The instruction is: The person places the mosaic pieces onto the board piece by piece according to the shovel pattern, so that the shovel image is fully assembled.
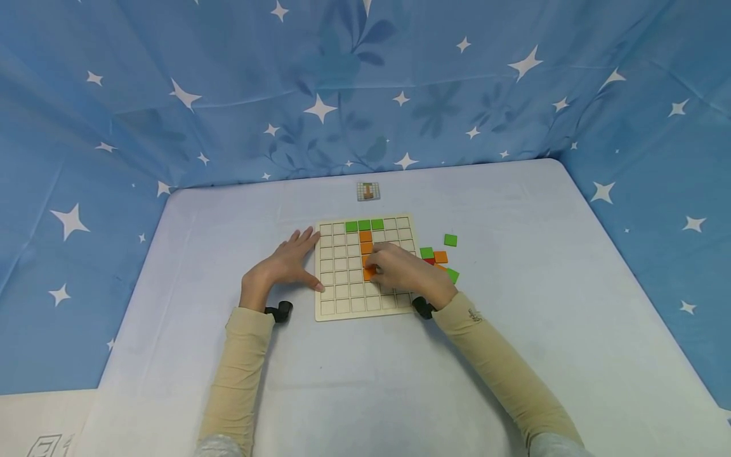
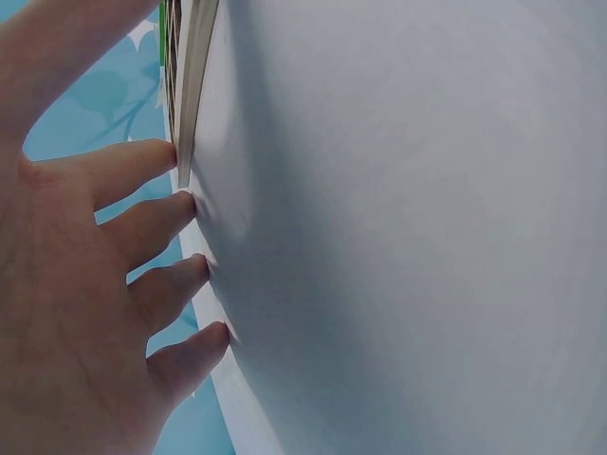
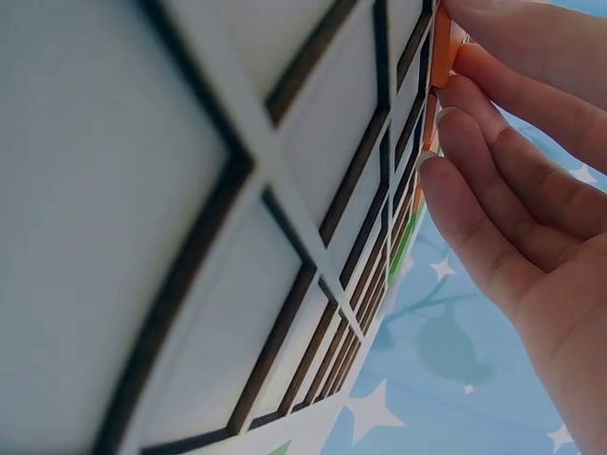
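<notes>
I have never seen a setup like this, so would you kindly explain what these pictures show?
No machine here: a person works bare-handed. The wide picture comes from a camera worn on the head; the other two come from wrist cameras, left and right. On the white table lies a gridded board, with three green tiles along its far side and orange tiles running down from the middle one. Loose tiles lie to the board's right, a small card beyond it. The left hand touches the board's left edge; the right hand pinches an orange tile.
</notes>
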Tool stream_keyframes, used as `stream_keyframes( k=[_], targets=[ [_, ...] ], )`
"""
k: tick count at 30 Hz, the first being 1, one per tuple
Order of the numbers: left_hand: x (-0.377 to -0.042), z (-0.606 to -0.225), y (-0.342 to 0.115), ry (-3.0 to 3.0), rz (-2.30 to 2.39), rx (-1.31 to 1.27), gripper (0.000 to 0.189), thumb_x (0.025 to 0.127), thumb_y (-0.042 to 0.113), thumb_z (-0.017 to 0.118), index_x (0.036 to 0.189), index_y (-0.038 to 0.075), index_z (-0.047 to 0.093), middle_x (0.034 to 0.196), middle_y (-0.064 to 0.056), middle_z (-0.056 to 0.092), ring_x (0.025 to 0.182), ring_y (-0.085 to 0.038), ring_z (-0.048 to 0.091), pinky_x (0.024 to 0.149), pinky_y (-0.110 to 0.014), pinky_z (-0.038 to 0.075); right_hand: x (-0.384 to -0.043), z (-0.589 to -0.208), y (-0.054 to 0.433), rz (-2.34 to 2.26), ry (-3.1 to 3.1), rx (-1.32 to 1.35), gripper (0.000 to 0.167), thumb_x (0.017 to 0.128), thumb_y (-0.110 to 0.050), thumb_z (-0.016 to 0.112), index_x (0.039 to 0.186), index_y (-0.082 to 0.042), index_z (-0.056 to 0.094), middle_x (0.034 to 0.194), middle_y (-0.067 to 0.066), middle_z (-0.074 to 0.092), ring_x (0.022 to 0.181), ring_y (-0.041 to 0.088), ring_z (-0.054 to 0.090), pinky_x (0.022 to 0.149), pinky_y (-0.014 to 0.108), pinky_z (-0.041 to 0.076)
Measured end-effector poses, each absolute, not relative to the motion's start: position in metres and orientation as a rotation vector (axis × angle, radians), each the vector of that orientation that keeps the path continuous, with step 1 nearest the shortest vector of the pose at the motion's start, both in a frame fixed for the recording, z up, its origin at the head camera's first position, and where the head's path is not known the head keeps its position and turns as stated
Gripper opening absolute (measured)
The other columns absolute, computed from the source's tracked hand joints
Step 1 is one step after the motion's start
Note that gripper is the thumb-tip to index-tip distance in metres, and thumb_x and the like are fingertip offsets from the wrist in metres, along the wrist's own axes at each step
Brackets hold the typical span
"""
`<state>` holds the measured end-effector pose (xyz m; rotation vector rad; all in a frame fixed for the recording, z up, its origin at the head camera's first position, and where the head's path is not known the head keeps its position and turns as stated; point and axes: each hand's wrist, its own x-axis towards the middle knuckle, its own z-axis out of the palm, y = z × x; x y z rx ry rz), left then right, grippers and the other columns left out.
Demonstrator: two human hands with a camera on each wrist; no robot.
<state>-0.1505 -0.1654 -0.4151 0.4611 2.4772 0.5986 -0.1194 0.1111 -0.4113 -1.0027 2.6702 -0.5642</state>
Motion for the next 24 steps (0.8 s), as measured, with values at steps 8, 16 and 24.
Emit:
stream_keyframes(
  k=[8,16,24],
  targets=[
    [-0.1515,-0.4153,-0.1651,2.473,0.607,0.457,0.126,0.076,0.037,0.092,0.167,0.008,0.010,0.174,-0.014,-0.003,0.160,-0.037,-0.009,0.130,-0.057,0.000,-0.1189,-0.4112,0.1108,-0.571,2.663,-0.971,0.021,0.092,-0.009,0.078,0.112,-0.002,0.077,0.111,0.010,0.070,0.104,0.025,0.063,0.093,0.035,0.057],
    [-0.1514,-0.4157,-0.1651,2.472,0.613,0.455,0.126,0.075,0.037,0.093,0.166,0.007,0.011,0.174,-0.015,-0.002,0.160,-0.037,-0.009,0.130,-0.057,0.000,-0.1188,-0.4120,0.1114,-0.585,2.668,-0.988,0.021,0.091,-0.008,0.078,0.111,-0.002,0.077,0.111,0.010,0.070,0.106,0.025,0.064,0.097,0.037,0.056],
    [-0.1515,-0.4148,-0.1653,2.465,0.615,0.458,0.126,0.076,0.037,0.092,0.166,0.007,0.010,0.174,-0.016,-0.003,0.160,-0.039,-0.009,0.130,-0.058,-0.001,-0.1198,-0.4114,0.1176,-0.676,2.657,-0.965,0.020,0.091,-0.014,0.079,0.110,-0.006,0.078,0.106,0.004,0.070,0.092,0.018,0.062,0.085,0.032,0.056]
  ],
)
